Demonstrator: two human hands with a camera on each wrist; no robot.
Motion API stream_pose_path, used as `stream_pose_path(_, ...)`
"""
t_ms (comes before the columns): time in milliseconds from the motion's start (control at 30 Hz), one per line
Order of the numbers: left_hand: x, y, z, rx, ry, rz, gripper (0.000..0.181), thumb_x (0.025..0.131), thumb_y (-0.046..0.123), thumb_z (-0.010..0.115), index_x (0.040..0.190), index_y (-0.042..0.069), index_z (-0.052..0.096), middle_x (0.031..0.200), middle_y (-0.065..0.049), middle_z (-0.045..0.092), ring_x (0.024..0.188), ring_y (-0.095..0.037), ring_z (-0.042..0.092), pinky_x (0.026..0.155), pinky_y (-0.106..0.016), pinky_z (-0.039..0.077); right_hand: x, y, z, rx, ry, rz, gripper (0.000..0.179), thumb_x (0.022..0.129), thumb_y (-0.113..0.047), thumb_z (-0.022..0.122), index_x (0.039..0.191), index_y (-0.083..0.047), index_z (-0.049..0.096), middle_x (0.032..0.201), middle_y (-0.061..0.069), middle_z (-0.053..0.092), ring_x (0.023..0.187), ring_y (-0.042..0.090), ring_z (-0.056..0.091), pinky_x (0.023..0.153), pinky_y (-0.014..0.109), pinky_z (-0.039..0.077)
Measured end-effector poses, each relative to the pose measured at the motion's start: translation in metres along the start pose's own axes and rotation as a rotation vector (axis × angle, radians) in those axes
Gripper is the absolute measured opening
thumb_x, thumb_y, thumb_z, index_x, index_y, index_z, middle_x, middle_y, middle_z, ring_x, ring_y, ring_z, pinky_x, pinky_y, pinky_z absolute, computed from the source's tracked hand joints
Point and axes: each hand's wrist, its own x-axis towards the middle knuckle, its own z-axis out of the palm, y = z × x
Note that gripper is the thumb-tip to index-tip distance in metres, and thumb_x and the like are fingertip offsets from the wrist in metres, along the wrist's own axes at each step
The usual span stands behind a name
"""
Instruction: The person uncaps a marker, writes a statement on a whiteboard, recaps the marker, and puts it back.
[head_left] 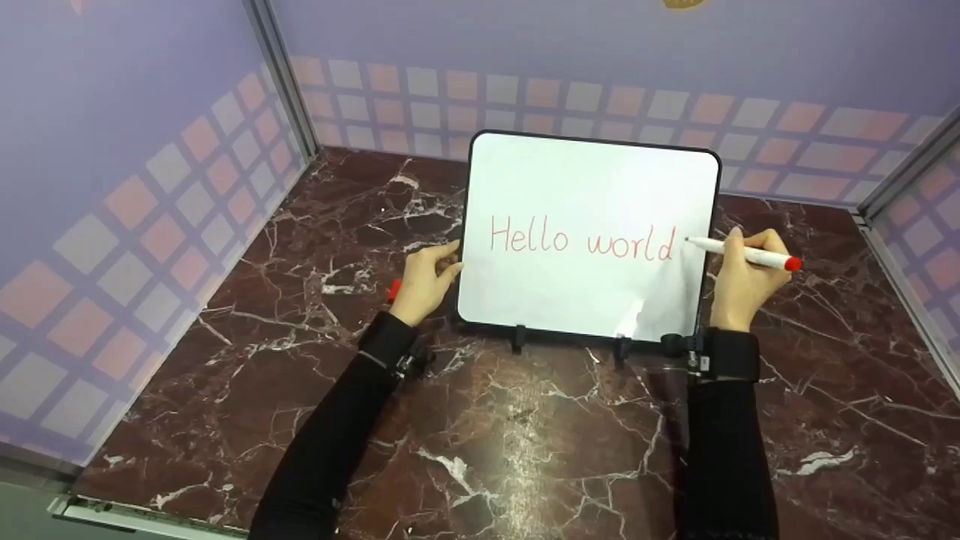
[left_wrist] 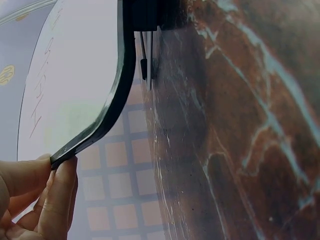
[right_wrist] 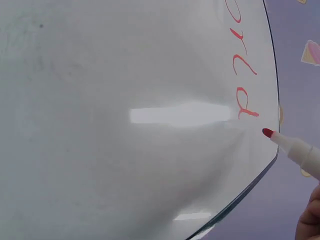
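Note:
A whiteboard (head_left: 570,292) with a black frame stands tilted back on small black feet, with "Hello world" written on it in red. My left hand (head_left: 428,282) pinches its left edge; in the left wrist view the thumb and fingers (left_wrist: 59,192) clasp the black rim. In my right hand (head_left: 750,281) is a white marker (head_left: 761,257) with a red end. Its red tip (right_wrist: 268,132) points at the board just past the letter "d"; whether it touches the surface I cannot tell. A red cap (head_left: 394,291) lies partly hidden behind the left hand.
The board stands on a dark red marbled tabletop (head_left: 247,405). Purple panels with pink and white squares (head_left: 585,96) enclose the back and sides, joined by metal corner posts (head_left: 283,82). Light glares off the tabletop in front of the board.

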Motion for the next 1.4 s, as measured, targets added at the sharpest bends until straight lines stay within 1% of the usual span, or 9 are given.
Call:
stream_pose_path(100, 0.000, 0.000, 0.000, -0.002, -0.001, -0.002, 0.039, 0.093, 0.001, 0.065, 0.132, -0.006, 0.059, 0.104, -0.023, 0.072, 0.080, -0.034, 0.072, 0.073, -0.039, 0.061, -0.001, -0.001, 0.000, 0.037, 0.018, -0.017, 0.044, 0.084, 0.004, 0.069, 0.054, -0.018, 0.047, 0.051, -0.006, 0.045, 0.045, 0.007, 0.045, 0.049, 0.017, 0.039)
stream_pose_path(300, -0.001, -0.001, -0.001, 0.014, -0.009, 0.001, 0.040, 0.094, 0.002, 0.064, 0.133, -0.005, 0.059, 0.101, -0.023, 0.073, 0.077, -0.035, 0.071, 0.072, -0.040, 0.059, -0.007, -0.006, 0.001, 0.128, -0.007, -0.021, 0.038, 0.082, 0.005, 0.073, 0.056, -0.013, 0.051, 0.052, -0.001, 0.052, 0.043, 0.008, 0.051, 0.046, 0.020, 0.043)
stream_pose_path(533, 0.000, 0.001, -0.001, 0.023, -0.006, 0.000, 0.040, 0.094, 0.004, 0.065, 0.132, -0.004, 0.059, 0.098, -0.021, 0.073, 0.074, -0.034, 0.070, 0.068, -0.036, 0.057, 0.001, 0.009, -0.003, -0.029, -0.015, -0.043, 0.043, 0.083, 0.006, 0.067, 0.052, -0.014, 0.045, 0.049, -0.009, 0.047, 0.042, 0.004, 0.046, 0.045, 0.016, 0.038)
stream_pose_path(600, -0.001, 0.002, -0.001, 0.020, -0.008, -0.003, 0.040, 0.094, 0.004, 0.065, 0.132, -0.004, 0.059, 0.098, -0.021, 0.073, 0.075, -0.034, 0.070, 0.068, -0.036, 0.057, 0.003, 0.012, -0.004, -0.071, -0.021, -0.045, 0.042, 0.082, 0.007, 0.064, 0.051, -0.011, 0.042, 0.047, -0.010, 0.045, 0.040, 0.004, 0.044, 0.043, 0.015, 0.035)
stream_pose_path(767, -0.001, 0.002, -0.001, 0.014, 0.001, 0.006, 0.039, 0.093, 0.003, 0.065, 0.131, -0.005, 0.060, 0.098, -0.022, 0.073, 0.074, -0.034, 0.070, 0.069, -0.039, 0.059, 0.005, 0.011, -0.005, -0.134, -0.045, -0.024, 0.039, 0.080, 0.009, 0.059, 0.051, -0.008, 0.040, 0.043, -0.011, 0.045, 0.035, 0.004, 0.046, 0.038, 0.013, 0.037)
stream_pose_path(967, -0.001, 0.001, 0.000, 0.016, 0.008, 0.004, 0.039, 0.093, 0.002, 0.065, 0.131, -0.005, 0.060, 0.098, -0.022, 0.073, 0.073, -0.033, 0.070, 0.069, -0.039, 0.059, 0.000, -0.008, -0.004, -0.183, -0.070, -0.037, 0.033, 0.077, 0.011, 0.055, 0.051, 0.001, 0.036, 0.039, -0.013, 0.041, 0.032, 0.003, 0.044, 0.036, 0.014, 0.034)
stream_pose_path(1133, -0.001, 0.001, -0.001, 0.014, 0.006, 0.010, 0.039, 0.093, 0.002, 0.065, 0.131, -0.006, 0.060, 0.099, -0.022, 0.073, 0.074, -0.033, 0.071, 0.070, -0.039, 0.060, -0.007, -0.028, 0.000, -0.266, -0.086, -0.082, 0.029, 0.075, 0.010, 0.055, 0.056, 0.010, 0.033, 0.039, -0.017, 0.033, 0.036, -0.005, 0.031, 0.043, 0.014, 0.023)
stream_pose_path(1200, -0.002, 0.002, -0.001, 0.011, 0.001, 0.009, 0.039, 0.093, 0.002, 0.065, 0.131, -0.006, 0.060, 0.100, -0.022, 0.072, 0.076, -0.033, 0.071, 0.070, -0.039, 0.060, -0.009, -0.030, 0.001, -0.299, -0.097, -0.098, 0.027, 0.074, 0.009, 0.056, 0.058, 0.013, 0.034, 0.042, -0.017, 0.030, 0.041, -0.005, 0.026, 0.048, 0.018, 0.018)
stream_pose_path(1400, -0.001, 0.002, -0.001, 0.003, 0.001, 0.010, 0.038, 0.093, 0.001, 0.064, 0.131, -0.006, 0.060, 0.100, -0.022, 0.072, 0.077, -0.032, 0.071, 0.071, -0.038, 0.060, -0.013, -0.030, 0.003, -0.319, -0.101, -0.110, 0.026, 0.075, 0.009, 0.056, 0.060, 0.014, 0.035, 0.045, -0.017, 0.028, 0.045, -0.003, 0.022, 0.051, 0.019, 0.015)
